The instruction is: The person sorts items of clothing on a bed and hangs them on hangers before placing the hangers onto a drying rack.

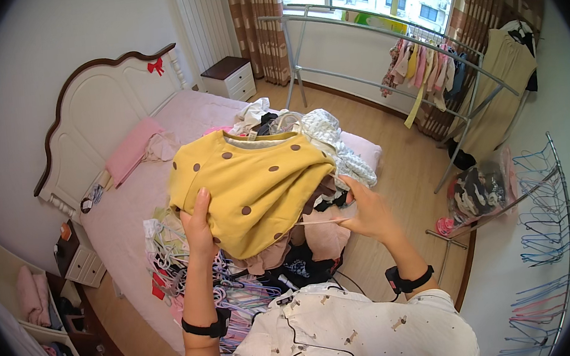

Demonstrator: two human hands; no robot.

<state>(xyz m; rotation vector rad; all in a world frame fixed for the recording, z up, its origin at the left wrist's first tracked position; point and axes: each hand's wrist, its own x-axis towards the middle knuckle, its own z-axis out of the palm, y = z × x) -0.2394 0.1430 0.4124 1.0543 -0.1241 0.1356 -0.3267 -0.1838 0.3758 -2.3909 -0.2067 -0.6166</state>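
Note:
A yellow child's sweatshirt (247, 181) with brown dots is held up in front of me over the bed, its neckline pointing away. My left hand (199, 229) grips its left side, thumb on top of the cloth. At the lower right my right hand (369, 212) pinches a thin pale clothes hanger (320, 222), whose bar runs in under the sweatshirt's hem. The rest of that hanger is hidden by the cloth. Beneath lie a heap of several loose hangers (241, 293) and crumpled clothes (328, 235).
The bed (114, 222) spreads under the work, with a pink pillow (133, 151) by the headboard. White patterned clothes (337, 147) lie beyond the sweatshirt. Small garments hang on a metal drying rack (386, 89) by the window. More hangers (540, 222) line a rail at right.

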